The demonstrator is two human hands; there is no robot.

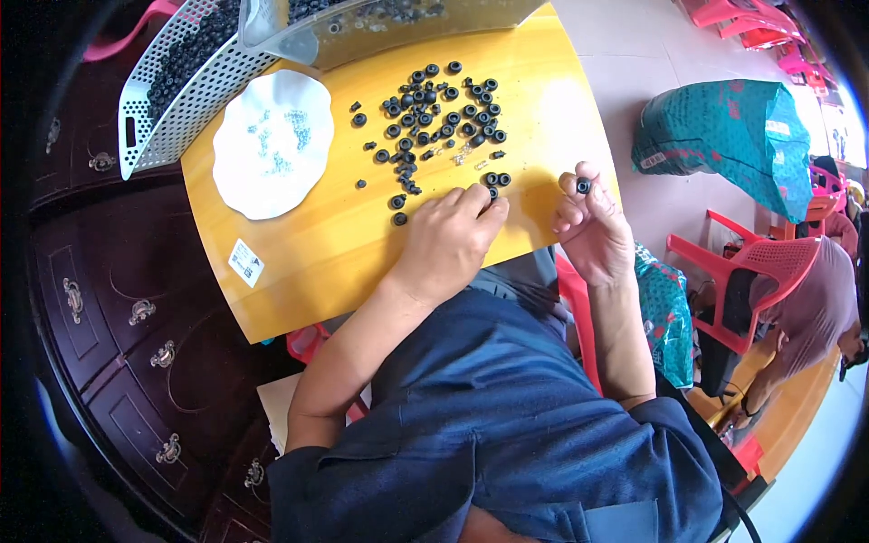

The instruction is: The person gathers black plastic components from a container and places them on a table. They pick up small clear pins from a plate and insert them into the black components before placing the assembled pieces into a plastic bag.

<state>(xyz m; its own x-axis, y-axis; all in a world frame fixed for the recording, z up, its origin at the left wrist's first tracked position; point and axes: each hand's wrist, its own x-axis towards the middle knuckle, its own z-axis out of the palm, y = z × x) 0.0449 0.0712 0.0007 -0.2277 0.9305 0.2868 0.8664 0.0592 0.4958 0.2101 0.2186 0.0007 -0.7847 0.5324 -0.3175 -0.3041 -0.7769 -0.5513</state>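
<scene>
My right hand [596, 231] is raised just past the table's right edge. Its thumb and fingers pinch a small black round part [583, 185] with a hole in its middle. Down on the tabletop, my left hand [450, 237] has curled fingers. Its index finger and thumb close around another black round part [493, 194], partly hidden by the fingertips. Two more black round parts [498, 179] lie just beyond it. Loose black parts [421, 118], some ring-shaped and some thin, are scattered farther up the table. Several small clear pieces [462, 154] lie among them.
A white wavy-edged plate [237, 185] with tiny clear pieces stands at left on the yellow table [317, 262]. Behind it are a perforated grey basket [181, 136] of black parts and a clear bin [389, 45]. Teal bags [706, 127] and red chairs [778, 258] stand right; a person sits there.
</scene>
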